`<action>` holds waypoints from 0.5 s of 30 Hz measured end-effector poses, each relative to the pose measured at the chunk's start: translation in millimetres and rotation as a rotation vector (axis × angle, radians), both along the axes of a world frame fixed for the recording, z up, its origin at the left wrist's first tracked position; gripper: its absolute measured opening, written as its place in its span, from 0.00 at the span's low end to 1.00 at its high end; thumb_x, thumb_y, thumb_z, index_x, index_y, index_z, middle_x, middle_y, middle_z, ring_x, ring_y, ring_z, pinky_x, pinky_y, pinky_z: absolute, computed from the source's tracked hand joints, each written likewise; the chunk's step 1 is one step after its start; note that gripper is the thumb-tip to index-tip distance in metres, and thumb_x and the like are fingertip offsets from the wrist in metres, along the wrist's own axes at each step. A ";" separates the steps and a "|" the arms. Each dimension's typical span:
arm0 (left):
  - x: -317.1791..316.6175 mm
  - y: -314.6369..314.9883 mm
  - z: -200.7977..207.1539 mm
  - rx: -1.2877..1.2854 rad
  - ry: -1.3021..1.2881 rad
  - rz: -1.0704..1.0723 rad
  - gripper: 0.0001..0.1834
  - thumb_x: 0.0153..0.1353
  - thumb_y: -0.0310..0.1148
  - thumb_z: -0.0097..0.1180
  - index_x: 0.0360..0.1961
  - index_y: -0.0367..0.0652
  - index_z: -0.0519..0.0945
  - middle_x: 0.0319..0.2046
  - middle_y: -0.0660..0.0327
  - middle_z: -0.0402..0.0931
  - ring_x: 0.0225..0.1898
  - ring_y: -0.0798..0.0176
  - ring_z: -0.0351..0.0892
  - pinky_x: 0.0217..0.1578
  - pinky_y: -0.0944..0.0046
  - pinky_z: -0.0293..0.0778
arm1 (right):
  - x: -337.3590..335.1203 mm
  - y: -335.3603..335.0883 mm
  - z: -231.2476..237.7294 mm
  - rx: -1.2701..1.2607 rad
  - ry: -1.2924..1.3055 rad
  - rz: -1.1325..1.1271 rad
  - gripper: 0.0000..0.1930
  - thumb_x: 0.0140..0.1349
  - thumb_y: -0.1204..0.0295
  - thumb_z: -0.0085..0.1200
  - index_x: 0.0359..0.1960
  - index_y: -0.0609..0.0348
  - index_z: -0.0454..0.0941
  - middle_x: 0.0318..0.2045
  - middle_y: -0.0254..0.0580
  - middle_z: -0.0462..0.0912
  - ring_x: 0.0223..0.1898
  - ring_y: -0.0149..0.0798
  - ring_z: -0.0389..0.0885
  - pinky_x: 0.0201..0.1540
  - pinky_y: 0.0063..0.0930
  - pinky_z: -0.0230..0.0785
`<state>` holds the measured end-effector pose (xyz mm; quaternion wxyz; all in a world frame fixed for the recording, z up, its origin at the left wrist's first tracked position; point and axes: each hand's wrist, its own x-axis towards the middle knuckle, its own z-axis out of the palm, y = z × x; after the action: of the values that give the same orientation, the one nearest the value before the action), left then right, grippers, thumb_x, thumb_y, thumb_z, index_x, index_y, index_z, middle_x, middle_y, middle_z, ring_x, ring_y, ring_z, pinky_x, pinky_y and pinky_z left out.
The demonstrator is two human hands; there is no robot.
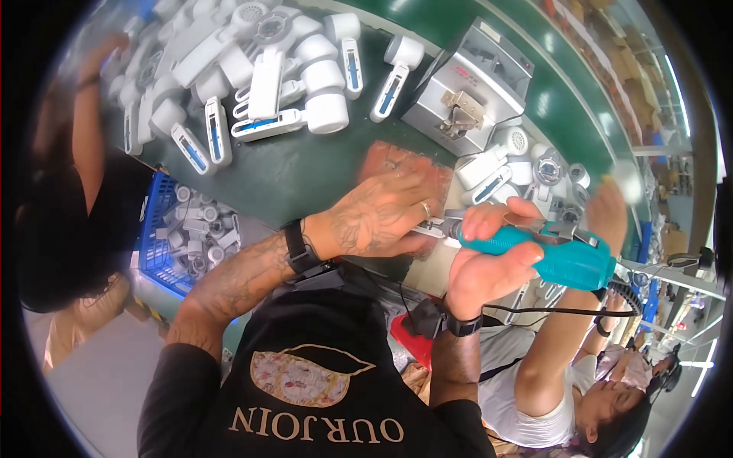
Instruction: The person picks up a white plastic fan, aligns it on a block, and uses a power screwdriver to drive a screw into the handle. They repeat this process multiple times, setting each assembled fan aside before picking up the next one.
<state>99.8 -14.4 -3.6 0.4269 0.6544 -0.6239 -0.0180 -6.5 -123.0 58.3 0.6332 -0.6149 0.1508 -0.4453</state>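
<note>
At the near edge of the green table (309, 177), the right hand (489, 267) grips a teal electric screwdriver (573, 262), its tip hard to make out against a small white part (433, 227). The left hand (374, 217) pinches that part, hiding most of it, beside a partly covered reddish board (388, 156). White devices (326, 108) heap toward the table's far left, cut off above.

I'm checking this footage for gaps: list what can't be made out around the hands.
Head view, all three:
Pale piece: partly covered by the left hand, full shape unclear.
Screwdriver tip: too small to make out beside the piece.
Co-worker's hand at right: blurred, fingers unclear.
</note>
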 end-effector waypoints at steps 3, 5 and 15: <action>-1.3 0.1 0.7 0.025 -0.011 0.017 0.23 0.47 0.40 0.71 0.43 0.44 0.78 0.41 0.62 0.78 0.46 0.56 0.77 0.45 0.57 0.75 | -1.8 -3.7 -1.2 0.000 -0.001 0.020 0.38 0.61 0.34 0.50 0.46 0.64 0.71 0.18 0.35 0.67 0.19 0.33 0.66 0.27 0.28 0.61; -1.3 -0.7 0.5 0.006 -0.002 0.021 0.23 0.47 0.40 0.70 0.43 0.44 0.78 0.42 0.63 0.78 0.46 0.57 0.77 0.45 0.56 0.75 | -5.7 -7.5 -3.9 0.131 -0.081 0.107 0.39 0.53 0.42 0.66 0.47 0.70 0.70 0.19 0.42 0.73 0.21 0.39 0.73 0.26 0.34 0.67; -4.9 -5.2 4.1 0.064 0.026 0.042 0.20 0.47 0.38 0.71 0.41 0.44 0.82 0.42 0.64 0.80 0.46 0.57 0.77 0.46 0.55 0.75 | 0.7 -14.0 -12.3 -0.084 -0.062 0.102 0.35 0.66 0.38 0.47 0.46 0.66 0.71 0.17 0.40 0.69 0.16 0.37 0.67 0.18 0.35 0.63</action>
<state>94.9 -19.6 0.5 0.4141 0.6804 -0.6034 -0.0375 -5.8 -137.0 46.0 0.6333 -0.6337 0.0808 -0.4370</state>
